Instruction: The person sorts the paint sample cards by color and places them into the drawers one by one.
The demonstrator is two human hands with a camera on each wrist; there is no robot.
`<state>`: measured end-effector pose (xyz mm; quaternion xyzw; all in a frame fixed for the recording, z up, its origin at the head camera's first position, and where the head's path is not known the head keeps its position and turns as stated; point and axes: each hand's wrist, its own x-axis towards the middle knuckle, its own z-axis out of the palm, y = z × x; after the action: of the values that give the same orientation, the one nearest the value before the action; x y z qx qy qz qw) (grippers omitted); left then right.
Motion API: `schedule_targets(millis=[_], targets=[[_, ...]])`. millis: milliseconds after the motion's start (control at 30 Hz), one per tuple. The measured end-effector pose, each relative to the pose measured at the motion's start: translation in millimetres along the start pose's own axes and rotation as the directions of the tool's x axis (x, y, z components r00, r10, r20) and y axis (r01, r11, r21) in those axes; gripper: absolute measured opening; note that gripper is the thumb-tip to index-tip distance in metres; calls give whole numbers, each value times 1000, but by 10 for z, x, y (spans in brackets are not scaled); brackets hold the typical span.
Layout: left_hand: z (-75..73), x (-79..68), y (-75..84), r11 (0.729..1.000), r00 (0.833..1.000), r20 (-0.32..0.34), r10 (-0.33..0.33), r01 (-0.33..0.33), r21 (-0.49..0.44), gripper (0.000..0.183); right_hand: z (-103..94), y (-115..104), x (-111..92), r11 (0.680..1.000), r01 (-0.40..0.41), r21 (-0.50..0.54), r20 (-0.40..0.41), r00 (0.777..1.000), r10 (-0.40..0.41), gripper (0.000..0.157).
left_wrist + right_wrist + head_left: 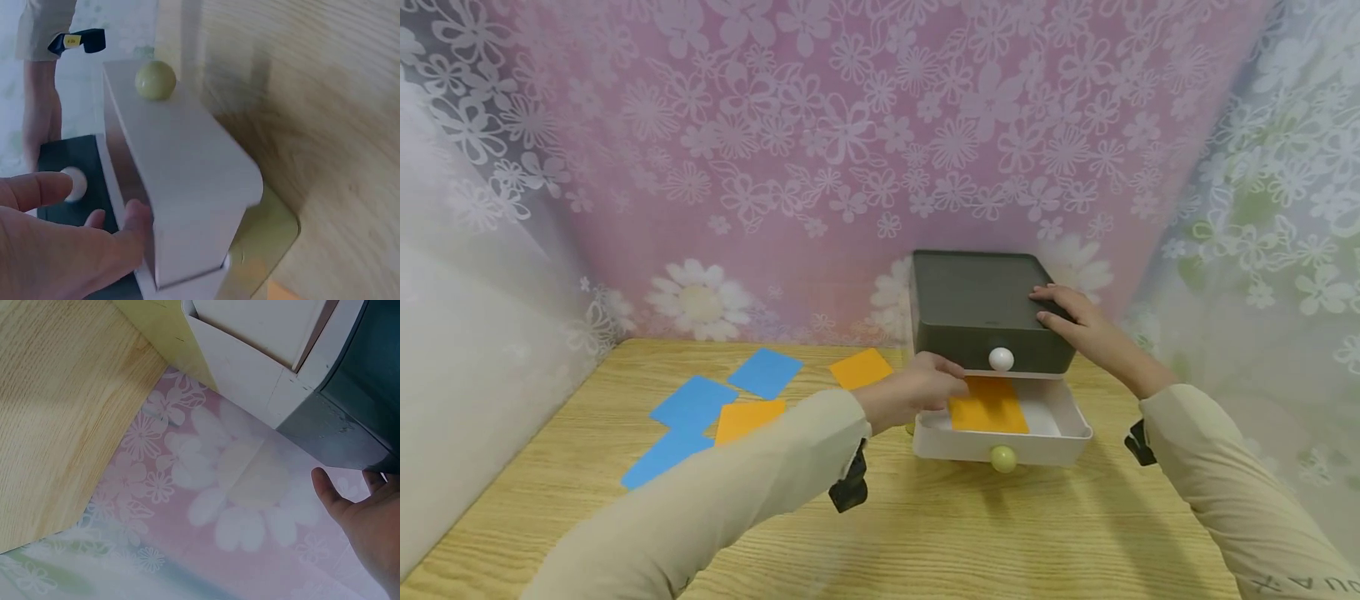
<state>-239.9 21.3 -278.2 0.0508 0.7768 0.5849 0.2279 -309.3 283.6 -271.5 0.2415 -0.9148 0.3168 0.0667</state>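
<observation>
By the loose-fingered left hand (921, 390) an orange card (992, 410) is lying, the spread right hand (1086, 327), sleeve (1232, 492) lettered, touching the cabinet (977, 287).

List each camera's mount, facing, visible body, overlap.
Head: head-worn, looks forward-down at grey-and-white drawer unit; left hand, right hand show.
Left wrist: wrist-worn, looks at open white drawer; left hand near, right hand beyond.
Right wrist: wrist-worn, looks at unit's side; right hand shows.
Head and left wrist share round yellow-green knob.
</observation>
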Motion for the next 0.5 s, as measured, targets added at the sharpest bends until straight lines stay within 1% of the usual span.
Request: schedule_targets(millis=[100,167,233,300,333,400,500], targets=[[-171,-58,15,998,998,-20,53,-52,37,29,-2,2,-4,1000,0,2,4,1000,0,45],[-300,-72,-11,992,994,-48,103,-99,76,28,-2,4,-4,1000,5,3,3,1000,-5,44],[-418,-63,-63,979,982,-91,165,-152,135,27,-2,4,-3,1000,9,9,2,1000,-9,44],[-521,-43,-140,962,966,-129,222,-195,194,26,-3,3,-1,1000,13,12,0,1000,-13,44],[-565,-25,-185,950,956,-151,253,-216,224,25,-3,1,-1,1000,14,14,0,1000,-14,44],[-643,9,-281,934,940,-190,284,-226,277,23,-3,-1,0,1000,15,14,-1,1000,-15,45],[-745,70,-448,916,923,-244,298,-205,345,22,2,2,3,1000,12,9,1,1000,-12,45]])
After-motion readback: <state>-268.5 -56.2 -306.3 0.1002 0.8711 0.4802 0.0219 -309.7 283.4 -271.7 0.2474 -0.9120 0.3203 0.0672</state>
